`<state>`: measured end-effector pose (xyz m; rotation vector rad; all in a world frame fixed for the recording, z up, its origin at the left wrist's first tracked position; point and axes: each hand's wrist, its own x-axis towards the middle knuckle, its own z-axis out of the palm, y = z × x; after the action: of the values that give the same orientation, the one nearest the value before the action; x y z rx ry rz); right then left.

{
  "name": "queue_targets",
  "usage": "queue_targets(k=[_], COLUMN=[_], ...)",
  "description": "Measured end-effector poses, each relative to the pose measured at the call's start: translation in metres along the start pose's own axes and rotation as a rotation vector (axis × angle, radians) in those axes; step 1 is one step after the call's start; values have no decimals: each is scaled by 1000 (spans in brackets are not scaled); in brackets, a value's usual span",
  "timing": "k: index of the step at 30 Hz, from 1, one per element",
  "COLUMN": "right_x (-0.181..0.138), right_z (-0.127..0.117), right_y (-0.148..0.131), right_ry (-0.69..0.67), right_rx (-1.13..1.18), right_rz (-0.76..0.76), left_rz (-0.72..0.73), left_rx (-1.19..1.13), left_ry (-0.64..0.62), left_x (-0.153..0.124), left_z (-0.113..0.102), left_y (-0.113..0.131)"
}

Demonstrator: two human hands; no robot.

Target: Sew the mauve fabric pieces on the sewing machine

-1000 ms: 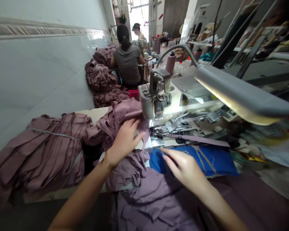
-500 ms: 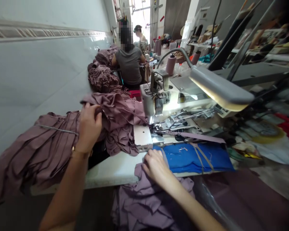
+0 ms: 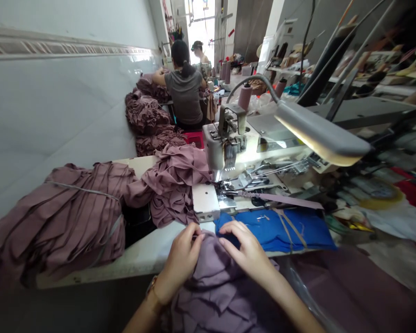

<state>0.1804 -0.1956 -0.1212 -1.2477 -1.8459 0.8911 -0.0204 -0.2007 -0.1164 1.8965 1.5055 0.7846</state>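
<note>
A piece of mauve fabric (image 3: 215, 273) hangs over the table's front edge and drops below it. My left hand (image 3: 182, 252) pinches its upper edge between thumb and fingers. On the other side of the cloth, my right hand (image 3: 247, 247) is open, thumb and forefinger apart, close beside the fabric. Just beyond both hands stands a sewing machine (image 3: 213, 143), with a narrow mauve strip (image 3: 287, 199) running into its needle area from the right. More mauve cloth (image 3: 175, 171) lies crumpled left of the needles.
A tied bundle of mauve pieces (image 3: 79, 203) lies on the table (image 3: 145, 254) at left. Blue cloth (image 3: 263, 226) covers the front right edge. A lit lamp (image 3: 322, 129) overhangs the machine. Beyond, a person (image 3: 185, 92) sits beside heaped fabric (image 3: 147, 111).
My left hand has let go of the cloth at the left, which now lies lower, and has come to the front fabric. My right hand has shifted slightly right and its fingers have parted.
</note>
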Motion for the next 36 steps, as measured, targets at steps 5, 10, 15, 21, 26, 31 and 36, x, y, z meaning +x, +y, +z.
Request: queue_targets(k=[5,10,15,21,26,31,36], right_x=[4,20,20,10,2,15,22], right_z=[-19,-22,-8,4,8,0,-4], right_y=[-23,-16,9,10,6,-2,2], right_ry=[-206,104,253,197,125,46,131], right_rx=[388,310,75,164,419,505,451], right_rz=[118,65,150,204,268,254,221], left_rz=[355,518,679,765,742,734,721], left_rx=[28,264,360,436,426,434,458], left_ry=[238,275,159,-66,-83,-81,-83], left_x=[52,97,79,74,80,80,84], left_z=[-43,-24,15,3,-9,-7,-10], left_y=[51,54,26,20,20,21,22])
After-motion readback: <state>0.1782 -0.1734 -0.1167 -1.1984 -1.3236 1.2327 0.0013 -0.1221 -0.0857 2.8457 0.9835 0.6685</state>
